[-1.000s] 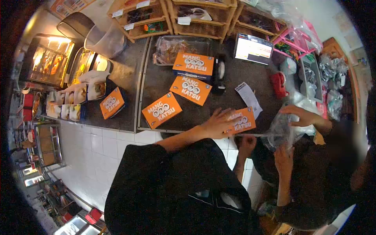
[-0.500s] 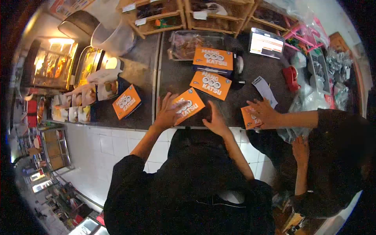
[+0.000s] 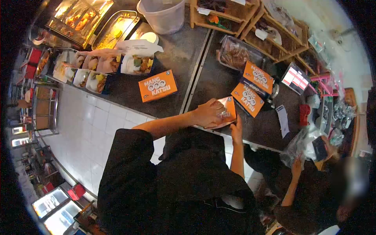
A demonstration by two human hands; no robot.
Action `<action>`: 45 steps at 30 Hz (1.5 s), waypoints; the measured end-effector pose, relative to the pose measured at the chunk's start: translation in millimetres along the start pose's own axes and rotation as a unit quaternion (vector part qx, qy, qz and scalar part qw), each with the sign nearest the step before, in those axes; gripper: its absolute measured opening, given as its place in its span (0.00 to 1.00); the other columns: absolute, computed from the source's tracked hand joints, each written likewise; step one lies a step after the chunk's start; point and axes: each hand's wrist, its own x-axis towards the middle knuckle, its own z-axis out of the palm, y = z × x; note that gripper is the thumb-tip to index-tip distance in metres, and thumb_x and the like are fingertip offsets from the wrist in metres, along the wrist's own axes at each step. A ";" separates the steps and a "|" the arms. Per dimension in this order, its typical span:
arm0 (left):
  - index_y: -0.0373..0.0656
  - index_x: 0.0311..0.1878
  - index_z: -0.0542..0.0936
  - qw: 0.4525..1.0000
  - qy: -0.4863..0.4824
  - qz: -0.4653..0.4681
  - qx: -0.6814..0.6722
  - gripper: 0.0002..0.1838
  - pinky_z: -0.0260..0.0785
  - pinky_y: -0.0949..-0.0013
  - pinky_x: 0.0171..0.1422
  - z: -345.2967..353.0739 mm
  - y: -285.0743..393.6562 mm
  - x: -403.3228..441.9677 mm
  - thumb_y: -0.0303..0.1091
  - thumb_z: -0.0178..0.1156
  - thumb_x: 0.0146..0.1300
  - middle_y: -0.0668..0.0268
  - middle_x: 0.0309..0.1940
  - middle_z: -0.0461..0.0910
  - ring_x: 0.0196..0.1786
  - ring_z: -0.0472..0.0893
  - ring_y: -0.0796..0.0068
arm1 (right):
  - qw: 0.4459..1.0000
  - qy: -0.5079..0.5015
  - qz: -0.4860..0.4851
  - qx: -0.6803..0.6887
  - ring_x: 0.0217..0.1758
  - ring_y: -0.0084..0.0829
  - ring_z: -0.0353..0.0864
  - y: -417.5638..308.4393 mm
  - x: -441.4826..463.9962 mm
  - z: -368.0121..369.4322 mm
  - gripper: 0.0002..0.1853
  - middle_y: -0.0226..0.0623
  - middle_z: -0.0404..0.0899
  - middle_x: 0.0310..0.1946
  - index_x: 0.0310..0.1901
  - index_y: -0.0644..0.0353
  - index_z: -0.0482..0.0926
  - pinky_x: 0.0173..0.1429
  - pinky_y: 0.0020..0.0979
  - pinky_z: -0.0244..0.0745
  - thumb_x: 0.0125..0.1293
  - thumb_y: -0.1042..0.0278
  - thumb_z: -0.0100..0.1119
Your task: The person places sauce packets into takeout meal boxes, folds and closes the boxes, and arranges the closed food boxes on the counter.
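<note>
An orange takeaway box [image 3: 228, 108] printed with white lettering sits near the counter's front edge, between my two hands. My left hand [image 3: 208, 113] is over its left part with bent fingers. At the box's right front corner, my right hand [image 3: 236, 131] has its thumb and fingers against the side. Just behind it lie two similar closed boxes, the nearer takeaway box [image 3: 250, 98] leaning against the farther takeaway box [image 3: 258, 77]. Farther left, another closed takeaway box [image 3: 158, 86] rests by itself on the dark counter.
Several open food boxes [image 3: 137, 62] stand at the left, near a metal food tray [image 3: 117, 29] and a white bucket [image 3: 162, 15]. A receipt [image 3: 282, 120] and a tablet [image 3: 295, 79] lie rightward. At right, a co-worker's hand [image 3: 296, 169] touches a plastic bag [image 3: 295, 150].
My view has turned left. My hands have closed in on the box, the left bending its fingers over it. The co-worker's hand has left the counter, and the box under it is gone from there.
</note>
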 end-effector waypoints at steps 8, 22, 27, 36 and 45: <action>0.53 0.67 0.75 0.996 -0.012 -0.066 0.054 0.31 0.59 0.36 0.64 -6.5 25.1 9.7 0.57 0.58 0.65 0.65 0.65 0.75 0.66 0.73 0.57 | 0.999 0.006 -0.019 -0.044 0.74 0.45 0.67 23.0 -2.4 -3.7 0.32 0.53 0.68 0.70 0.72 0.67 0.64 0.76 0.41 0.61 0.71 0.63 0.60; 0.42 0.65 0.75 0.866 -0.203 -0.134 -0.437 0.36 0.77 0.61 0.60 -77.4 -70.1 38.1 0.35 0.67 0.47 0.51 0.47 0.86 0.50 0.87 0.60 | 0.918 -0.052 -0.218 -0.328 0.62 0.56 0.76 -74.5 -2.3 -37.7 0.22 0.51 0.77 0.59 0.60 0.61 0.76 0.64 0.49 0.73 0.63 0.73 0.63; 0.40 0.58 0.81 0.890 -0.161 -0.098 -0.415 0.29 0.75 0.61 0.63 -80.2 -77.3 41.1 0.35 0.67 0.48 0.56 0.48 0.87 0.53 0.86 0.64 | 0.927 -0.049 -0.219 -0.300 0.58 0.58 0.78 -112.0 7.1 -45.6 0.15 0.55 0.81 0.53 0.55 0.62 0.79 0.59 0.48 0.74 0.69 0.70 0.60; 0.38 0.54 0.83 0.865 -0.043 -0.183 -0.465 0.16 0.76 0.65 0.59 -86.2 -83.4 19.9 0.24 0.62 0.62 0.57 0.47 0.86 0.51 0.86 0.65 | 0.934 0.011 -0.207 -0.293 0.60 0.60 0.76 -116.3 2.9 -39.5 0.17 0.58 0.80 0.55 0.59 0.64 0.76 0.61 0.51 0.73 0.72 0.67 0.58; 0.44 0.45 0.85 0.942 0.175 -0.285 0.005 0.13 0.76 0.59 0.46 -57.3 -9.8 -23.3 0.38 0.71 0.60 0.64 0.38 0.79 0.41 0.82 0.61 | 0.930 0.072 -0.249 -0.260 0.59 0.64 0.75 -98.7 14.5 -38.0 0.22 0.61 0.78 0.56 0.63 0.66 0.72 0.58 0.54 0.73 0.73 0.63 0.57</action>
